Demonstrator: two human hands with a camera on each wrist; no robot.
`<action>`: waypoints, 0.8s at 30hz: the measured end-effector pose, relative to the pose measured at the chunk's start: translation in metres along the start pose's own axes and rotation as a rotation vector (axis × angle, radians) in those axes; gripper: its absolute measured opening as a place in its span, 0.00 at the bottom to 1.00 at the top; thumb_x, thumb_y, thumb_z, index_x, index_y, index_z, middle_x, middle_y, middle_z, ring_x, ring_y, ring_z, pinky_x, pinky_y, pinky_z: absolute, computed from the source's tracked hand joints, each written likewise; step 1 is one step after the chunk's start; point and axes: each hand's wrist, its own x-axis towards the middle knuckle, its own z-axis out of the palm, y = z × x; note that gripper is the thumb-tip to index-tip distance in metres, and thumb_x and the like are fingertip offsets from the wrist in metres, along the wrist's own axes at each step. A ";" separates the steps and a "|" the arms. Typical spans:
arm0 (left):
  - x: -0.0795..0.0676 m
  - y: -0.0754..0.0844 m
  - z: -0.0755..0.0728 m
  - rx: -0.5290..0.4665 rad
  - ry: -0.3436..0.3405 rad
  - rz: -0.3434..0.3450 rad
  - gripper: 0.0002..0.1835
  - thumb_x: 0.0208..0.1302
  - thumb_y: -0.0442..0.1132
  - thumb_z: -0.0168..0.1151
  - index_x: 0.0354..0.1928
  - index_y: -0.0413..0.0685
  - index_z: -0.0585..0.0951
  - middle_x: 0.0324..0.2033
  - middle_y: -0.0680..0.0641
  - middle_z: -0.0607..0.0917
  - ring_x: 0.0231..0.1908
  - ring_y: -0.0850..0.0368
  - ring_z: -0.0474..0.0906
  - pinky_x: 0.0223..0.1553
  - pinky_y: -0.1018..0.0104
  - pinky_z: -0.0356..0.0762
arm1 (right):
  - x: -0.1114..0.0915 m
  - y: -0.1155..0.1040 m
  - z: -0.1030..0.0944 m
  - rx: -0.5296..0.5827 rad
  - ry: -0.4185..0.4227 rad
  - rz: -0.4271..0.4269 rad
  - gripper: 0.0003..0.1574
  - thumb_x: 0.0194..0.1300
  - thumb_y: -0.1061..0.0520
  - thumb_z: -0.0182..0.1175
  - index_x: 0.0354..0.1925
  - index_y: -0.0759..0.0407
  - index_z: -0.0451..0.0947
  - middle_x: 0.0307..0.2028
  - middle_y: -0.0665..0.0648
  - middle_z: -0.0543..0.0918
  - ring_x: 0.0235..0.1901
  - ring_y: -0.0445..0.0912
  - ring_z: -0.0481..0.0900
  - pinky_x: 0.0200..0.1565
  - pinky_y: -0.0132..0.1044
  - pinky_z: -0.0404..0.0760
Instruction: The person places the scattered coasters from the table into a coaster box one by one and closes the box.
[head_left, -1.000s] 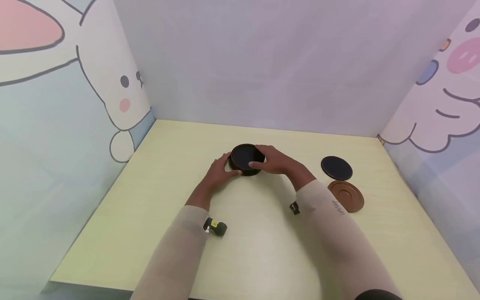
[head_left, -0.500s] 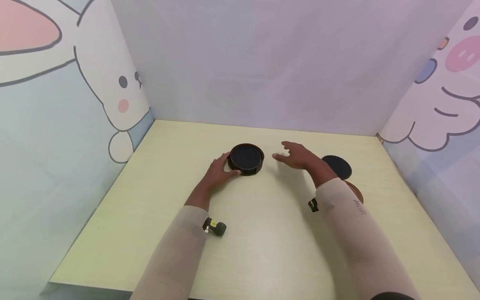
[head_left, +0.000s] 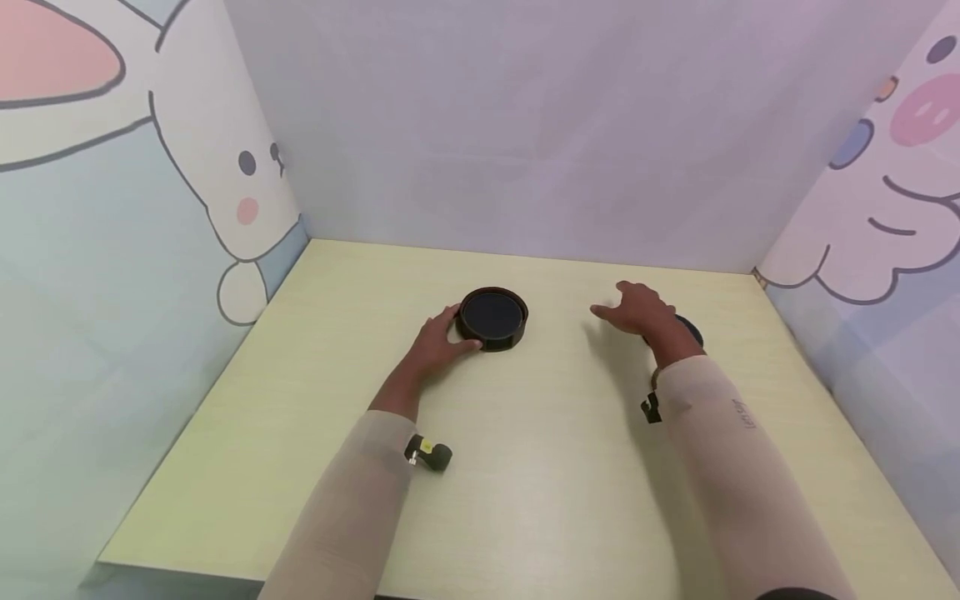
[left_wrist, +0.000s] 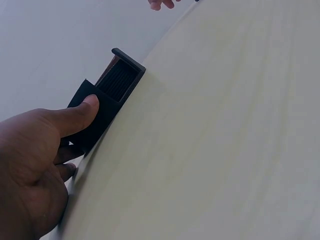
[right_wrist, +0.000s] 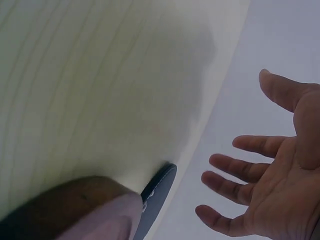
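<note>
judging from here, i'd call the work in hand partly done: a round black coaster (head_left: 492,315) sits flat inside the dark round holder (head_left: 512,339), with ridged dark edges packed beneath it, while two more coasters lie outside, over on the right of the desk (head_left: 480,500). those two look like the part left undone: a black loose coaster (right_wrist: 160,195), half covered from above by the arm, and a brown coaster (right_wrist: 85,195), nearly lost behind the sleeve (head_left: 701,392). how many are packed inside the holder, i can't tell. the left grip (head_left: 442,342) is clasped on the holder's near left side, thumb against the front wall and fingers round the back, steadying it on the desk towards the far edge. the right grip (head_left: 637,310) is released, fingers spread, holding nothing, hanging above the desk just beside the loose black coaster. the holder itself looks squat, upright and level, near-black outside with a reddish-brown tinge inside the rim; a squared notch cut in its wall shows the ridged edges within. the top coaster lies slightly below the rim, plain and matte.
</note>
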 end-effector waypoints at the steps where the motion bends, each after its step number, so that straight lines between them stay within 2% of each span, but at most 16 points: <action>1: 0.000 0.000 0.000 0.001 0.000 0.001 0.50 0.72 0.53 0.74 0.87 0.47 0.59 0.85 0.40 0.63 0.88 0.40 0.49 0.91 0.42 0.39 | -0.001 0.003 -0.001 -0.009 0.003 0.020 0.60 0.79 0.29 0.53 0.85 0.68 0.49 0.81 0.81 0.55 0.80 0.81 0.50 0.74 0.89 0.49; 7: 0.001 -0.001 0.001 0.000 0.007 0.009 0.50 0.72 0.52 0.75 0.87 0.47 0.60 0.85 0.40 0.64 0.88 0.40 0.50 0.91 0.43 0.39 | -0.014 0.015 -0.004 -0.025 0.003 0.128 0.61 0.73 0.27 0.60 0.79 0.71 0.56 0.72 0.84 0.57 0.73 0.83 0.51 0.66 0.87 0.59; 11: 0.001 -0.001 0.001 0.002 0.006 0.007 0.50 0.72 0.53 0.75 0.87 0.48 0.60 0.85 0.41 0.64 0.88 0.40 0.50 0.91 0.42 0.40 | -0.017 0.023 -0.008 -0.004 -0.033 0.172 0.64 0.72 0.26 0.61 0.80 0.70 0.53 0.75 0.86 0.51 0.75 0.84 0.49 0.65 0.87 0.65; 14: 0.000 0.000 0.001 -0.003 0.001 0.005 0.50 0.72 0.53 0.74 0.87 0.48 0.59 0.85 0.41 0.63 0.88 0.40 0.49 0.91 0.42 0.39 | -0.013 0.029 -0.010 0.009 -0.061 0.189 0.67 0.72 0.27 0.61 0.83 0.72 0.48 0.77 0.89 0.44 0.77 0.86 0.43 0.66 0.87 0.65; 19: -0.001 0.000 0.000 -0.013 -0.002 -0.004 0.50 0.72 0.53 0.75 0.87 0.47 0.59 0.85 0.41 0.63 0.88 0.40 0.49 0.91 0.42 0.39 | -0.010 0.036 -0.012 -0.010 -0.078 0.214 0.68 0.73 0.29 0.62 0.81 0.78 0.47 0.74 0.92 0.47 0.74 0.88 0.50 0.71 0.82 0.66; 24: -0.002 0.001 -0.001 -0.013 0.001 -0.006 0.50 0.72 0.53 0.74 0.87 0.48 0.60 0.86 0.41 0.63 0.88 0.40 0.49 0.91 0.40 0.41 | -0.010 0.039 -0.013 -0.029 -0.099 0.236 0.70 0.70 0.30 0.67 0.79 0.79 0.49 0.71 0.91 0.52 0.71 0.87 0.56 0.71 0.78 0.70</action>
